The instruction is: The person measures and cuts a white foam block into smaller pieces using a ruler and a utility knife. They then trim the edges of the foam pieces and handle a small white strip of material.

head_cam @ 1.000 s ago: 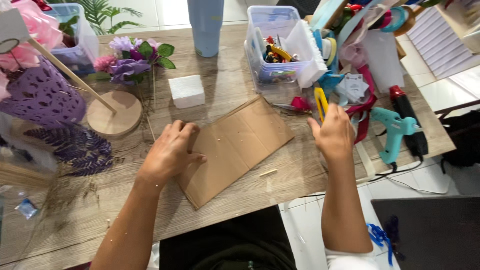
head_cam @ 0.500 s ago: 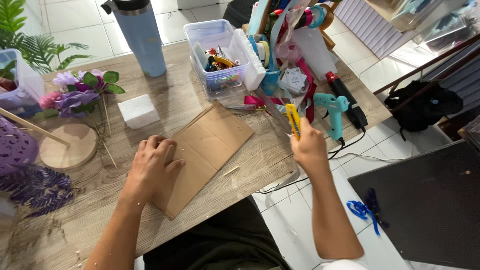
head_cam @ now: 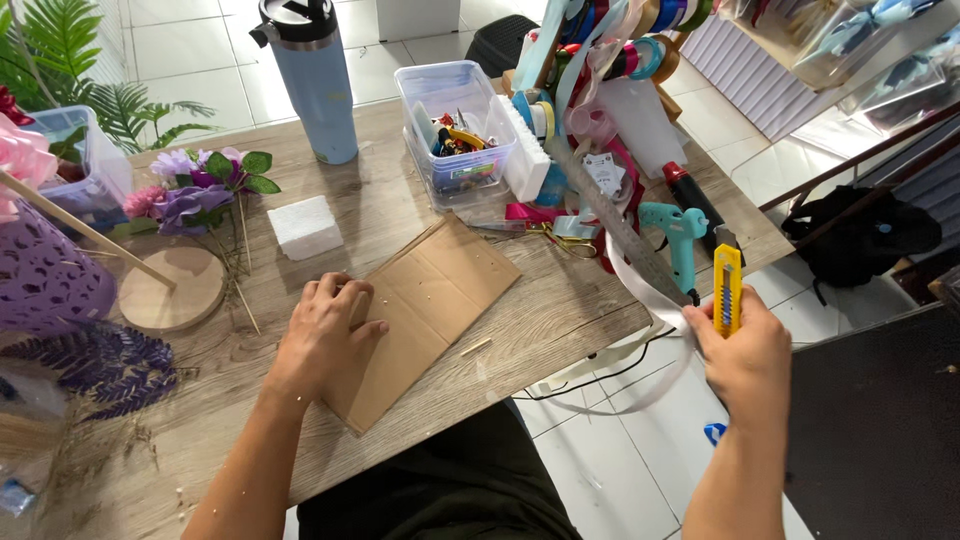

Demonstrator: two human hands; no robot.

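1. Head camera looks down on the left hand (head_cam: 325,335), which lies palm down and flat, fingers loosely spread, pressing on the near-left part of the cardboard sheet (head_cam: 430,315); the forearm runs up from the lower left of the frame.
2. Right hand (head_cam: 745,355) is raised off the right edge of the wooden table (head_cam: 560,310), over the tiled floor, with its fingers curled tight around a yellow utility knife (head_cam: 727,290) that points upward and away from the person.
3. A white ribbon (head_cam: 640,290) loops from the table edge to that same hand; whether the fingers also pinch it I cannot tell.
4. The cardboard sheet is plain brown, rectangular and flat, lying at a slant in the middle of the table, with a crease line across it.
5. Just beyond the sheet sit a white foam block (head_cam: 305,227), a clear plastic bin (head_cam: 455,135) and scissors (head_cam: 560,238); a teal glue gun (head_cam: 680,240) lies near the knife hand.
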